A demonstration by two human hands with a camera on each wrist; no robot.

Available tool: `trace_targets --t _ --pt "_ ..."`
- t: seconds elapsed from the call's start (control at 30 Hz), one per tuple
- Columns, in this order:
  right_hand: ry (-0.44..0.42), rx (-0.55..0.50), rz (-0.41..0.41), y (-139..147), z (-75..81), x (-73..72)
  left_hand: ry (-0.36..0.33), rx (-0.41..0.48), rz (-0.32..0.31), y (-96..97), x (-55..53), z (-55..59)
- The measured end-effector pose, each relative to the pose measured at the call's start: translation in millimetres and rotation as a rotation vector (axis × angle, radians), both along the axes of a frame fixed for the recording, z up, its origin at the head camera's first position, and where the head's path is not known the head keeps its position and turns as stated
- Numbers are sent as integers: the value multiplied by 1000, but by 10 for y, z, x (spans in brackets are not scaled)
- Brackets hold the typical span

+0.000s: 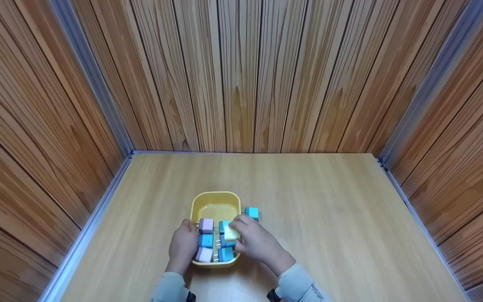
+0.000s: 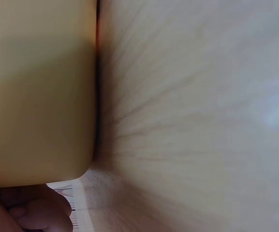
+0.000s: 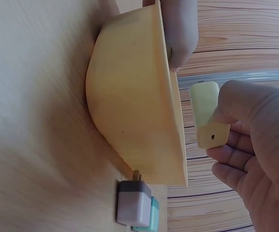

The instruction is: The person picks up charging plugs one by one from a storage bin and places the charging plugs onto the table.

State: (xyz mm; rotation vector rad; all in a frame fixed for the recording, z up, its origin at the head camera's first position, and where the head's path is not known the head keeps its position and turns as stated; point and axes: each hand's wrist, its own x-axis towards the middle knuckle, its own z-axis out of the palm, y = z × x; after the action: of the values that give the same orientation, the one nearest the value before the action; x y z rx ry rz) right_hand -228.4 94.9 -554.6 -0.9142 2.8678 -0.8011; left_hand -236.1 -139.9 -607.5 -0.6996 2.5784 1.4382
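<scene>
A yellow plastic box (image 1: 216,197) stands on the table with several charger plugs inside, among them a lavender charger (image 1: 206,225) and a blue charger (image 1: 206,240). My left hand (image 1: 184,243) grips the box's left rim; its curled fingers (image 2: 42,212) show beside the wall in the left wrist view. Over the right half of the box, my right hand (image 1: 256,242) pinches a pale yellow charger (image 3: 207,113) between thumb and fingers. That charger has a small port on its end and is held above the rim.
Right of the box, a teal charger (image 1: 251,213) lies on the wooden table (image 1: 308,209). In the right wrist view a lilac and grey charger (image 3: 134,203) lies by the box, overlapping a teal one. Wood-plank walls (image 1: 241,75) surround the back and sides.
</scene>
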Motion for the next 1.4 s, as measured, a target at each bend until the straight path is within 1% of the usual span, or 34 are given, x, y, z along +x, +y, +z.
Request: trace_targets --t 0.13,0.2,0.37,0.63,0.8,0.93,1.07,1.13,1.23,1.4 --pt "48 -15 -2 60 -12 11 12 5 -14 -2 10 3" --pt "47 -24 -5 93 -8 15 8 7 -16 -3 11 3" --pt "10 -45 -30 177 6 23 -1 10 -8 -3 3 -1" --pt "11 -51 -46 282 -5 35 8 -19 -8 -13 -13 -7" --pt "37 -62 -53 345 -21 44 19 -36 -15 -14 -12 -7" --pt "60 -68 -53 386 -51 51 14 -41 -14 -16 -8 -18" --pt "67 -62 -66 432 -93 49 22 -45 -19 -15 -12 -34" --pt "59 -62 -79 458 -113 51 34 -44 -26 -16 -12 -36" --pt "24 -66 -101 497 -132 60 39 -49 -26 -16 -13 -29" --pt "-17 -55 -125 538 -164 63 21 -33 -18 -17 -8 -17"
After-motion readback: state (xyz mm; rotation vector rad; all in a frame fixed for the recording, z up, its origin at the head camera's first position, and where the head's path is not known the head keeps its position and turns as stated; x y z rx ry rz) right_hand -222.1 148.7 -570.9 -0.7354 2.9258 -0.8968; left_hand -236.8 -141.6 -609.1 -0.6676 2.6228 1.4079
